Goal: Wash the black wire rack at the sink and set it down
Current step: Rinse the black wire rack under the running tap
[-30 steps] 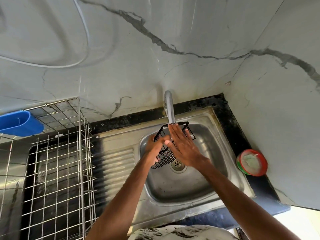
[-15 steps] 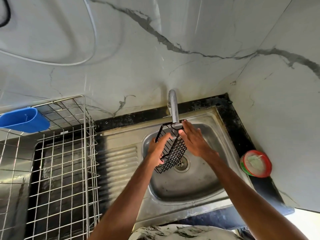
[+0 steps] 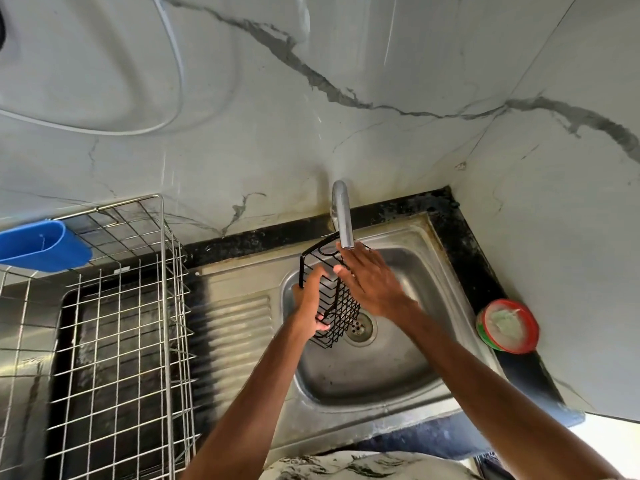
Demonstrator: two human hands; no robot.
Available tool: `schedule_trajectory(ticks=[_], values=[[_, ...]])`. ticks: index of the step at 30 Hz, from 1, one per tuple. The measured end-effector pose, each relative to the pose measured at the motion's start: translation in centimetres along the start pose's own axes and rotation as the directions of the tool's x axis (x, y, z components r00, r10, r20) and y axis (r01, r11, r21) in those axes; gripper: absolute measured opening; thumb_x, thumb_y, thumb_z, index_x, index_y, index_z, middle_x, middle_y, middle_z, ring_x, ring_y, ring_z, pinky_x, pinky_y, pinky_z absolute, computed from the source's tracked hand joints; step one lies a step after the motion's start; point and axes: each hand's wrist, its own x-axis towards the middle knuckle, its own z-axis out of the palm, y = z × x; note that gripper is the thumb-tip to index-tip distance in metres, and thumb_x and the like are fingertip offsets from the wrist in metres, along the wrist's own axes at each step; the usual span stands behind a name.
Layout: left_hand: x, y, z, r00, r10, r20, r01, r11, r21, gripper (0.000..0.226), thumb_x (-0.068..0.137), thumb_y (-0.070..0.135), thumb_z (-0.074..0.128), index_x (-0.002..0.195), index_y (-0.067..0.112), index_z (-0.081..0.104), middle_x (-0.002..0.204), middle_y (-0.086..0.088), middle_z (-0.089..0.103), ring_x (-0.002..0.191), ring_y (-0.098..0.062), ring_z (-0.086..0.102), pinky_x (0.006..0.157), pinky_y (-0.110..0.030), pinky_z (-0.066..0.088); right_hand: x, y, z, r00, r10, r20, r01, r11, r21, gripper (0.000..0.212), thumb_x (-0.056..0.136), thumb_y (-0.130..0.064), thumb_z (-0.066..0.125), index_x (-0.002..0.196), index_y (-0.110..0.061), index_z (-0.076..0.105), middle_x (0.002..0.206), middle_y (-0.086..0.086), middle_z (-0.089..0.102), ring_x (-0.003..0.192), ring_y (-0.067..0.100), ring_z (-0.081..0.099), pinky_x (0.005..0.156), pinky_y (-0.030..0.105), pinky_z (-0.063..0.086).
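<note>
Forearms come in from the bottom edge, both bare, converging over the sink (image 3: 398, 403), with a marbled garment just visible below them. Your left hand (image 3: 310, 303) grips the black wire rack (image 3: 337, 306) from its left side: fingers curled around the wire frame, thumb up along the left upright, fingertips showing pale near the rack's lower end. Your right hand (image 3: 372, 280) lies flat against the rack's right side, fingers straight and pressed close together, thumb set slightly apart, fingertips reaching up just under the tap (image 3: 343, 216) spout.

Rack is held above the basin, tilted, top end up near the spout and lower end hanging just left of the drain (image 3: 360, 328). It touches nothing but your hands as far as you can see here. Can't tell if water is running; no stream is visible.

Left of the basin is the ribbed drainboard (image 3: 235, 327), part of the same steel unit. Further left stands a silver wire dish basket (image 3: 114, 341), with a blue plastic holder (image 3: 41, 245) hooked on its far left rim.

Right of the sink, on the black counter edge (image 3: 460, 244), sits a round red-rimmed tub (image 3: 509, 325) with whitish paste inside, well apart from the rack.

Behind everything is a grey-veined marble wall (image 3: 311, 133), corner joint to the right, and a white cable (image 3: 173, 64) looping across the upper left.
</note>
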Motion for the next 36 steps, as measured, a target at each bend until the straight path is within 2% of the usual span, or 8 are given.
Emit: schedule_trajectory(ticks=[5, 11, 15, 19, 22, 25, 29, 36], values=[[-0.3, -0.6, -0.2, 1.0, -0.006, 0.009, 0.006, 1.0, 0.0, 0.069, 0.08, 0.052, 0.074, 0.139, 0.022, 0.052, 0.139, -0.008, 0.039, 0.132, -0.048, 0.042, 0.098, -0.075, 0.046, 2.5, 2.4, -1.0, 0.977, 0.178, 0.116, -0.188, 0.978, 0.085, 0.117, 0.073, -0.084, -0.022, 0.161, -0.015, 0.007, 0.169, 0.01, 0.0, 0.155, 0.029, -0.005, 0.125, 0.054, 0.007], [0.0, -0.3, 0.0, 0.999, 0.041, -0.007, -0.042, 0.996, -0.074, 0.081, 0.09, 0.058, 0.067, 0.157, 0.025, 0.036, 0.165, -0.014, 0.03, 0.145, -0.052, 0.034, 0.1, -0.078, 0.041, 1.0, -1.6, 0.3, 0.989, -0.087, 0.117, 0.092, 0.995, -0.033, 0.087, 0.094, -0.072, -0.004, 0.161, -0.016, -0.005, 0.169, 0.007, 0.001, 0.155, 0.022, 0.0, 0.126, 0.048, -0.003], [-0.6, 0.0, -0.5, 0.997, 0.079, 0.008, -0.079, 0.996, 0.033, 0.048, 0.087, 0.041, 0.071, 0.128, 0.02, 0.059, 0.157, -0.017, 0.04, 0.133, -0.047, 0.045, 0.1, -0.077, 0.044, 2.1, 0.8, -1.4, 0.981, 0.172, 0.088, -0.182, 0.978, 0.107, 0.08, 0.099, -0.068, 0.004, 0.161, -0.018, 0.005, 0.169, 0.005, 0.001, 0.155, 0.022, 0.0, 0.126, 0.047, 0.005], [-1.7, -0.4, -1.3, 0.993, 0.102, 0.051, -0.105, 0.993, 0.046, 0.015, 0.087, 0.029, 0.068, 0.095, 0.024, 0.057, 0.162, -0.018, 0.029, 0.143, -0.051, 0.033, 0.105, -0.075, 0.041, 2.6, 2.3, -3.3, 0.883, 0.343, 0.32, -0.468, 0.696, 0.544, 0.084, 0.089, -0.076, 0.038, 0.146, -0.015, 0.046, 0.146, 0.011, 0.053, 0.134, 0.031, 0.051, 0.11, 0.051, 0.043], [-1.9, -0.9, -2.0, 0.999, 0.01, 0.048, -0.01, 1.0, -0.014, 0.054, 0.063, 0.039, 0.075, 0.111, 0.023, 0.057, 0.157, -0.021, 0.029, 0.138, -0.052, 0.037, 0.101, -0.069, 0.047, 1.9, 2.7, -3.8, 0.841, 0.336, 0.424, -0.539, 0.474, 0.696, 0.067, 0.086, -0.06, 0.067, 0.137, -0.018, 0.058, 0.13, -0.003, 0.054, 0.124, 0.024, 0.058, 0.089, 0.043, 0.055], [-0.1, -1.7, -2.7, 0.993, -0.046, 0.108, 0.06, 0.99, -0.128, 0.084, 0.049, 0.036, 0.076, 0.128, 0.021, 0.052, 0.153, -0.029, 0.033, 0.131, -0.054, 0.045, 0.102, -0.072, 0.044, 1.7, 3.0, -3.8, 0.838, 0.284, 0.467, -0.544, 0.353, 0.761, 0.075, 0.07, -0.056, 0.082, 0.129, -0.014, 0.062, 0.121, 0.002, 0.057, 0.114, 0.023, 0.06, 0.096, 0.045, 0.048], [-1.2, -0.6, -3.0, 0.986, -0.084, 0.141, 0.109, 0.978, -0.177, 0.068, 0.081, 0.034, 0.064, 0.145, 0.014, 0.047, 0.148, -0.031, 0.039, 0.136, -0.061, 0.04, 0.109, -0.071, 0.038, 2.4, 2.3, -3.6, 0.849, 0.306, 0.431, -0.519, 0.33, 0.788, 0.072, 0.055, -0.057, 0.091, 0.111, -0.018, 0.068, 0.084, -0.002, 0.063, 0.078, 0.013, 0.053, 0.082, 0.032, 0.044], [-0.5, 1.0, -3.6, 1.0, -0.008, 0.013, 0.01, 0.985, -0.173, 0.06, 0.101, 0.036, 0.056, 0.149, 0.004, 0.045, 0.144, -0.024, 0.052, 0.132, -0.043, 0.052, 0.114, -0.058, 0.042, 2.7, 0.9, -2.2, 0.879, 0.407, 0.249, -0.436, 0.471, 0.767, 0.115, 0.036, -0.054, 0.097, 0.137, -0.025, 0.048, 0.12, 0.007, 0.064, 0.106, 0.021, 0.065, 0.094, 0.04, 0.056]])
